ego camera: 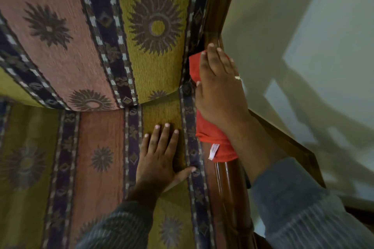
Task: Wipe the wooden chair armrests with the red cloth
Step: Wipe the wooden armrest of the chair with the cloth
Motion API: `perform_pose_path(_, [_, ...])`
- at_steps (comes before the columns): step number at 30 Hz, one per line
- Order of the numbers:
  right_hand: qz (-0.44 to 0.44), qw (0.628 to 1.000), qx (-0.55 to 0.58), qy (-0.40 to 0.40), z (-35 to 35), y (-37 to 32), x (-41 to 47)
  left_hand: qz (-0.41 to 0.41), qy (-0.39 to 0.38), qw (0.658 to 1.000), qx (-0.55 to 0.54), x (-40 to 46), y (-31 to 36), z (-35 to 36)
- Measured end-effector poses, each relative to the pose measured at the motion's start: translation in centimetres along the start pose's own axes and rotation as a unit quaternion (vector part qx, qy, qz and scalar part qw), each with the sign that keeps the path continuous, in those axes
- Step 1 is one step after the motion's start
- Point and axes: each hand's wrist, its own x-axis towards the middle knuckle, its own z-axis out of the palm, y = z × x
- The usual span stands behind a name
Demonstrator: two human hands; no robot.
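Note:
The red cloth (210,135) is draped over the glossy wooden armrest (228,188) on the chair's right side, with a white label hanging at its near end. My right hand (218,91) lies flat on top of the cloth and presses it onto the armrest, fingertips reaching the wooden back post (219,6). My left hand (159,157) rests flat with its fingers spread on the patterned seat cushion (97,147), just left of the armrest, holding nothing.
The chair's backrest cushion (91,36) with sun motifs and dark stripes fills the upper left. A pale wall (303,36) with chair shadows stands right of the armrest. A wooden skirting strip (293,143) runs along the wall below my right forearm.

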Motion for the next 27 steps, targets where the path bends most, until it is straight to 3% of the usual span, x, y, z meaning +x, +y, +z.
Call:
perform_pose_path(5, [0.182, 0.972, 0.148, 0.024, 0.1, -0.5, -0.2, -0.006, -0.017, 1.000, -0.001, -0.2, 0.1, -0.3])
perform_pose_path(12, [0.038, 0.999, 0.015, -0.021, -0.4, 0.9, 3.7, -0.001, -0.009, 1.000, -0.012, 0.1, 0.0, 0.1])
perform_pose_path(15, [0.082, 0.997, 0.010, 0.014, -0.1, 0.5, 4.6, -0.001, -0.015, 1.000, -0.008, 0.2, -0.1, 0.0])
perform_pose_path(19, [0.217, 0.975, 0.040, 0.039, 0.2, -1.0, 4.4, -0.004, -0.020, 1.000, -0.014, 0.3, 0.0, -0.2])
perform_pose_path(25, [0.127, 0.985, 0.014, 0.112, 0.2, -1.4, 3.6, 0.005, -0.008, 0.999, -0.034, 0.1, -0.4, 0.4])
perform_pose_path(27, [0.114, 0.988, 0.037, 0.096, 0.2, -1.2, 3.9, 0.007, -0.006, 0.999, -0.037, 0.2, -0.4, 0.4])
